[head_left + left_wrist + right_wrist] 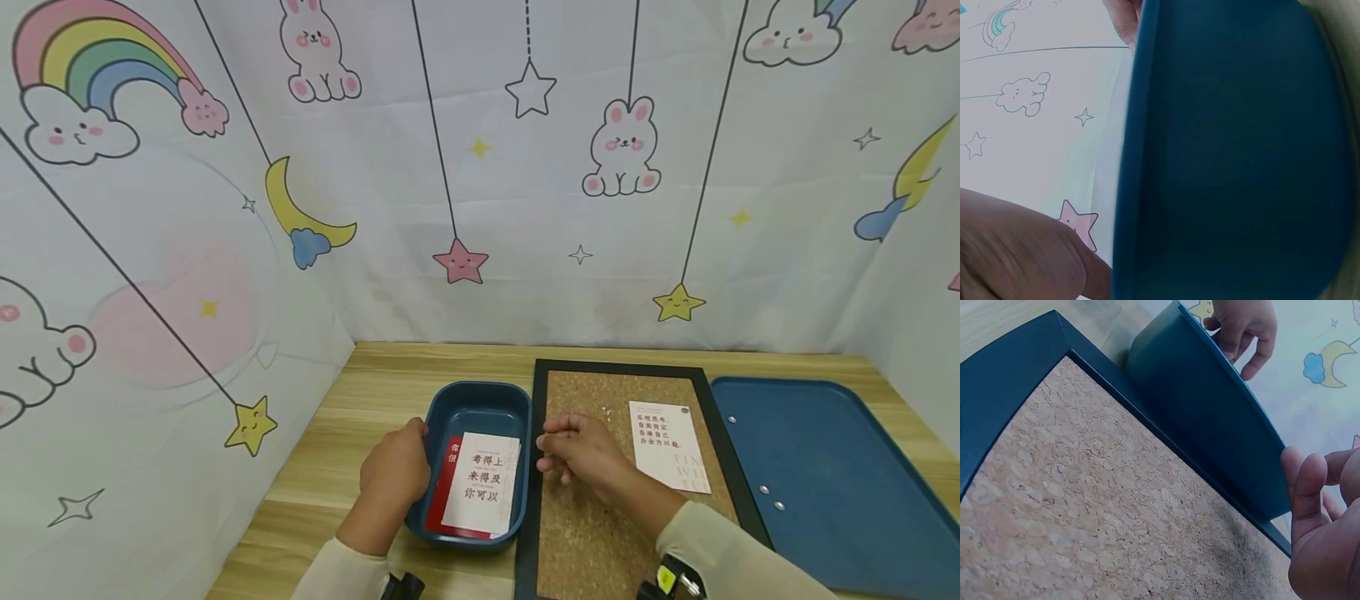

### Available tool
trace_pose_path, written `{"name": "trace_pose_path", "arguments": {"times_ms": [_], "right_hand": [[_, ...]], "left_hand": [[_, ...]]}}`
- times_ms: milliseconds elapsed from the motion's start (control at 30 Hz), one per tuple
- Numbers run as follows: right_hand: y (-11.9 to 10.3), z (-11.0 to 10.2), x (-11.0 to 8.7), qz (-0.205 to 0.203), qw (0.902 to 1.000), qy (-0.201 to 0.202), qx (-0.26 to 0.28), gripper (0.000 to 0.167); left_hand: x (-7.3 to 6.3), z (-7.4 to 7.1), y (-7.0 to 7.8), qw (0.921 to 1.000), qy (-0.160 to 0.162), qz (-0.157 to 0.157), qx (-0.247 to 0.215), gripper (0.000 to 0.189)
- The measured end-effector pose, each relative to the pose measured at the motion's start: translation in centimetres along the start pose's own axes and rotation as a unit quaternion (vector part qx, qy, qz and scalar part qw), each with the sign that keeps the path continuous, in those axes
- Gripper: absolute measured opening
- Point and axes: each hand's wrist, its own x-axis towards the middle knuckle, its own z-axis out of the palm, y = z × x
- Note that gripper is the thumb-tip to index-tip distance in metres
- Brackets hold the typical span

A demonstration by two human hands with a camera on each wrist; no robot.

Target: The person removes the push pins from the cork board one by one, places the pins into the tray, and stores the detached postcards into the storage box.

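Note:
My left hand [397, 467] grips the left rim of a deep blue plastic bin [491, 390], whose wall fills most of the left wrist view. Inside the bin lie a white card with Chinese text [482, 479] and a red card [442, 500] partly under it. Just right of the bin, my right hand [588, 454] hovers over the left side of a black-framed corkboard [592, 533]. Its fingertips [1310, 478] are loosely bent by the bin's right rim, with nothing visible in them; whether they touch the rim I cannot tell. Another white card [671, 450] lies on the corkboard.
To the right, a blue tray [840, 467] holds a few small whitish pieces [763, 490] near its left edge. Everything stands on a wood-grain table [330, 467]. A white printed curtain [525, 208] bounds the back and sides. The bin sits against the corkboard's left frame.

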Motion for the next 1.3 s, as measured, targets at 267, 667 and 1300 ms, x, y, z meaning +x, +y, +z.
{"name": "trace_pose_path", "arguments": {"times_ms": [267, 667, 1300], "right_hand": [[0.2, 0.0, 0.1, 0.007, 0.9999, 0.009, -0.004, 0.033], [0.7, -0.6, 0.2, 0.012, 0.9996, 0.025, -0.007, 0.03], [-0.2, -2.3, -0.2, 0.01, 0.9986, 0.037, -0.038, 0.031]], "left_hand": [[-0.1, -0.1, 0.1, 1.0, 0.002, 0.001, 0.001, 0.033], [-0.1, -0.2, 0.1, 0.9999, -0.004, 0.001, 0.012, 0.036], [-1.3, -0.7, 2.3, 0.9918, 0.093, 0.087, 0.01, 0.031]]}}
